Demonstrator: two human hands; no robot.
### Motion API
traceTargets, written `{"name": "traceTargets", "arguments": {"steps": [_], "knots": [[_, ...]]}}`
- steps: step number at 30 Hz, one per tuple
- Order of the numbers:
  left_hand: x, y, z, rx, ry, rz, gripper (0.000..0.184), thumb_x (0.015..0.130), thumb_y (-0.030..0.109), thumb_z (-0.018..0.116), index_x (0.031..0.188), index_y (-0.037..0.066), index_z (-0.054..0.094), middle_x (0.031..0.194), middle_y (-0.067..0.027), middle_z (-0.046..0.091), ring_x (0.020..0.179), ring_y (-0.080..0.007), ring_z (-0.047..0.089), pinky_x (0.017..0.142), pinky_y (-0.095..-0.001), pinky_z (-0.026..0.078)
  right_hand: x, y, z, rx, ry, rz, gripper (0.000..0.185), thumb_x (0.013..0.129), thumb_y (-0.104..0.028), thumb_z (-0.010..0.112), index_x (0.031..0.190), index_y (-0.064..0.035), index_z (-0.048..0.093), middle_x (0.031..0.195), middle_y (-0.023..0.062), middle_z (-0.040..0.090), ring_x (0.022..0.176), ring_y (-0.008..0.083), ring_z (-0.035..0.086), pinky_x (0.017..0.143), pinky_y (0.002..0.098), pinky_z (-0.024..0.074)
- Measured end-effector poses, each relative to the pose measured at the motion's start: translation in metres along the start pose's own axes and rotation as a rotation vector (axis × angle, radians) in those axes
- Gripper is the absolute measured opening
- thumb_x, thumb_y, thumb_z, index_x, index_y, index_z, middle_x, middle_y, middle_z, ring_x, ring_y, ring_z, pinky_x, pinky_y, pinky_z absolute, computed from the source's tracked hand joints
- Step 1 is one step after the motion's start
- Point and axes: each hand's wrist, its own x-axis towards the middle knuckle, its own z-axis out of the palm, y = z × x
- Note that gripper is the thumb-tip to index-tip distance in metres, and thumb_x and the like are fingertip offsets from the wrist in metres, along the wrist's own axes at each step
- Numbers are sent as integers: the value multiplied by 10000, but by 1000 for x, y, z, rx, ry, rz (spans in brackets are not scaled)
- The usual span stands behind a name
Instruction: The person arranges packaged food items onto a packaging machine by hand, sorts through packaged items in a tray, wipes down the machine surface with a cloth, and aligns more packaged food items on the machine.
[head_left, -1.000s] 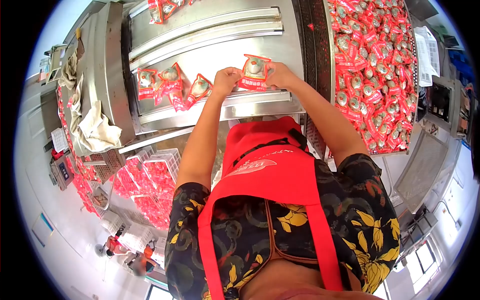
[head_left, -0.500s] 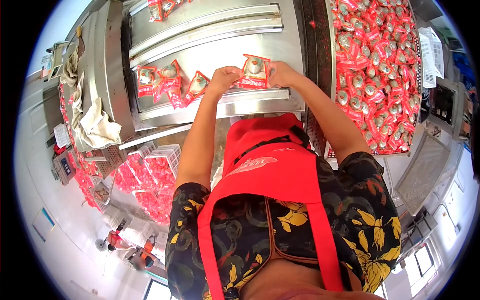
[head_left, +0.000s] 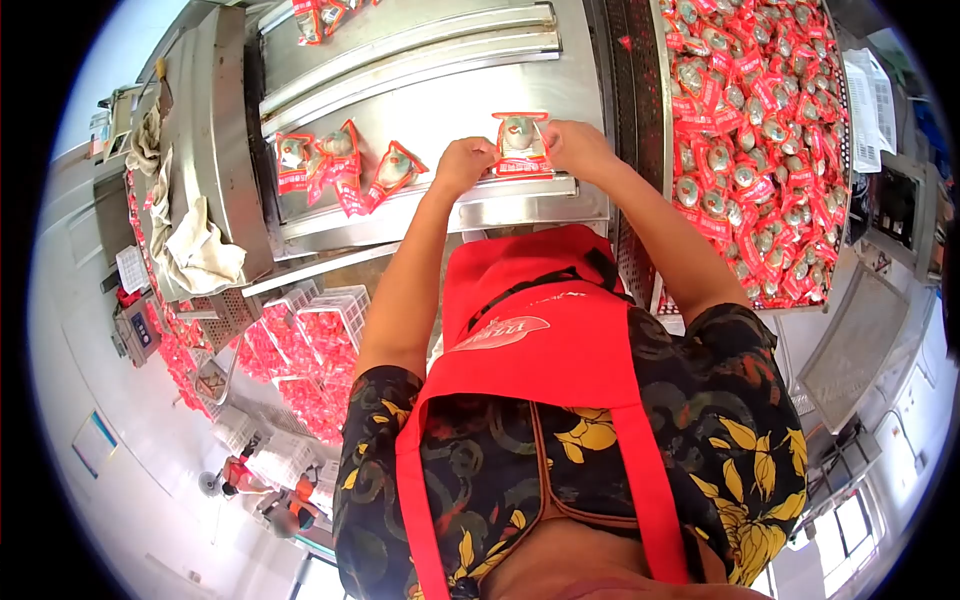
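Observation:
A clear-and-red plastic pouch with a pale, egg-shaped item inside, an egg pouch (head_left: 522,138), lies over the front part of the steel work surface (head_left: 440,120). My left hand (head_left: 468,164) has its fingers closed at the pouch's lower left edge. On the other side, my right hand (head_left: 580,150) pinches the right edge. To the left of my hands rest several similar pouches, one single pouch (head_left: 395,170) and a cluster (head_left: 328,160) farther left.
A large perforated tray (head_left: 655,200) heaped with red pouches stands at the right. Metal rails (head_left: 410,70) cross the surface. Cloths (head_left: 200,250) hang over a steel edge at left. Below them are white crates (head_left: 350,310) of red packets. Another person (head_left: 240,475) is far behind.
The egg pouch and both hands have shifted slightly to the right. The pouches on the left have stayed where they were.

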Motion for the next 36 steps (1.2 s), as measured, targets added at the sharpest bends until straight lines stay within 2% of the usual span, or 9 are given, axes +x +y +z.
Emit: {"name": "traceTargets", "arguments": {"steps": [2, 4, 10, 16, 19, 24, 31, 33, 36], "knots": [[3, -4, 0, 1, -11, 9, 114, 875, 120, 709, 861, 7, 699, 697, -19, 641, 600, -94, 580, 566, -251, 478, -15, -2, -1, -35, 105, -20, 244, 703, -84, 761, 919, -73, 646, 815, 108, 682, 827, 284, 666, 710, 367, 506], [10, -12, -2, 17, -36, 6, 120, 871, 127, 713, 857, 10, 697, 675, -21, 633, 583, -95, 571, 549, -250, 457, -33, -8, -9, -40, 75, -197, 201, 759, -127, 747, 939, -97, 662, 974, 100, 673, 965, 291, 626, 765, 379, 512], [25, -21, -9, 94, -114, 46, 208, 863, 206, 726, 801, 11, 688, 651, -23, 624, 560, -101, 560, 546, -278, 456, -49, 8, 17, -217, 299, -534, 137, 799, -127, 645, 928, -83, 665, 1122, 62, 621, 1012, 289, 581, 812, 418, 513], [22, -14, -4, 263, -130, 75, 269, 869, 312, 697, 828, 50, 740, 699, -63, 684, 609, -167, 614, 607, -324, 487, -76, -10, 26, -325, 439, -501, 93, 841, -94, 615, 907, -85, 680, 1162, 84, 621, 1060, 288, 588, 851, 377, 519], [3, 4, 8, 258, -136, 127, 191, 888, 190, 695, 850, 5, 727, 665, -10, 630, 603, -86, 540, 560, -264, 430, -94, -6, 27, -249, 479, -447, 76, 826, -89, 638, 891, -86, 678, 1131, 77, 626, 1048, 287, 593, 837, 374, 520], [-15, 19, 15, 404, -82, 96, 197, 879, 234, 692, 885, 41, 729, 716, -48, 672, 659, -142, 600, 646, -300, 475, -106, -1, 35, -208, 493, -345, 110, 819, -105, 688, 927, -87, 684, 1083, 52, 633, 1004, 269, 605, 819, 364, 519], [-90, 25, -55, 776, 707, 537, 429, 771, 239, 790, 1133, 80, 626, 1107, -134, 611, 1078, -337, 566, 865, -448, 475, -95, -41, 31, 338, 291, 21, 124, 883, -130, 666, 975, -48, 677, 838, 64, 691, 677, 181, 650, 643, 307, 510], [-105, 20, -78, 894, 839, 351, 547, 733, 268, 825, 1185, 65, 594, 1171, -156, 598, 1085, -354, 560, 895, -449, 471, -71, -58, 39, 527, 147, 7, 143, 891, -130, 655, 985, -25, 672, 826, 65, 699, 654, 159, 639, 610, 300, 500], [-95, -10, -107, 998, 708, 51, 555, 749, 303, 816, 1197, 55, 602, 1146, -162, 637, 1044, -355, 609, 867, -459, 497, -37, -95, 53, 752, -107, 62, 180, 899, -143, 648, 991, 11, 666, 836, 74, 708, 602, 136, 619, 545, 282, 476]]}}
